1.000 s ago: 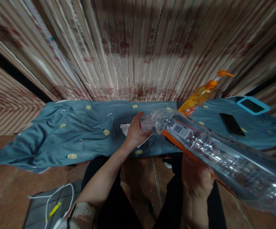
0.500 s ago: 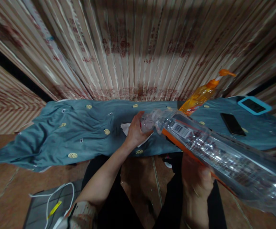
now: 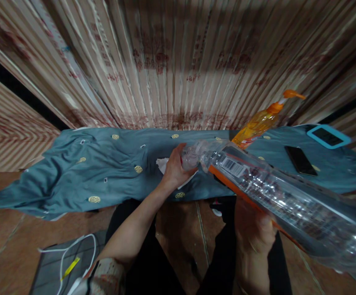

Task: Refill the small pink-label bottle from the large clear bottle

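A large clear plastic bottle (image 3: 276,200) with a barcode and an orange label edge slants across the right side, its wide end close to the camera. My right hand (image 3: 254,229) grips its body from below. My left hand (image 3: 176,168) curls around the clear, narrow end of the bottle, where a bit of red shows by the fingers; whether a separate clear piece sits there I cannot tell. Under this hand lies a white tissue (image 3: 162,164), partly covered. The surface below is a blue-green cloth (image 3: 119,151) with yellow pineapple prints.
Behind the large bottle stands an orange pump bottle (image 3: 253,127). Farther right lie a black phone (image 3: 300,160) and a blue-framed device (image 3: 328,136). A pleated curtain (image 3: 172,65) hangs behind the cloth. At lower left, a white cable (image 3: 62,262) rests on a grey surface (image 3: 45,272).
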The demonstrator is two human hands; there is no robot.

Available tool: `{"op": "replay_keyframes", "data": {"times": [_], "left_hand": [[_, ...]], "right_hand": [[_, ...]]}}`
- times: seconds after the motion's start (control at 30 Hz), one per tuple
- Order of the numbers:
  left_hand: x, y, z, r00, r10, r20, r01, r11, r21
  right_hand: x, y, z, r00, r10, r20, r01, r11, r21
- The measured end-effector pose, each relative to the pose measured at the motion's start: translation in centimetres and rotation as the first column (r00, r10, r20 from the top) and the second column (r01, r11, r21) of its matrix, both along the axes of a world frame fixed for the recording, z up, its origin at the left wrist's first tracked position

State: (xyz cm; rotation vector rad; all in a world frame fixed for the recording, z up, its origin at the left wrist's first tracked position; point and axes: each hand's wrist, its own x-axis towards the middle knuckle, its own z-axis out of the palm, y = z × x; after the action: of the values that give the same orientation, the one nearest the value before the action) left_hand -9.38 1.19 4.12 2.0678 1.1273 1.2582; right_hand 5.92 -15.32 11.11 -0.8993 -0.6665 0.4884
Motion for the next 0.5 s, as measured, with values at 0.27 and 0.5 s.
{"op": "replay_keyframes", "data": {"times": [0.27, 0.5], "left_hand": [[-0.05, -0.06, 0.17, 1.0, -0.003, 0.003, 0.003, 1.0, -0.015], [0.07, -0.07, 0.16, 1.0, 0.004, 0.011, -0.003, 1.0, -0.016]], "right_hand": [[0.12, 0.09, 0.03, 1.0, -0.008, 0.026, 0.007, 0.999, 0.046], [0.07, 0.28, 0.44, 1.0, 0.008, 0.018, -0.008, 1.0, 0.018]]}}
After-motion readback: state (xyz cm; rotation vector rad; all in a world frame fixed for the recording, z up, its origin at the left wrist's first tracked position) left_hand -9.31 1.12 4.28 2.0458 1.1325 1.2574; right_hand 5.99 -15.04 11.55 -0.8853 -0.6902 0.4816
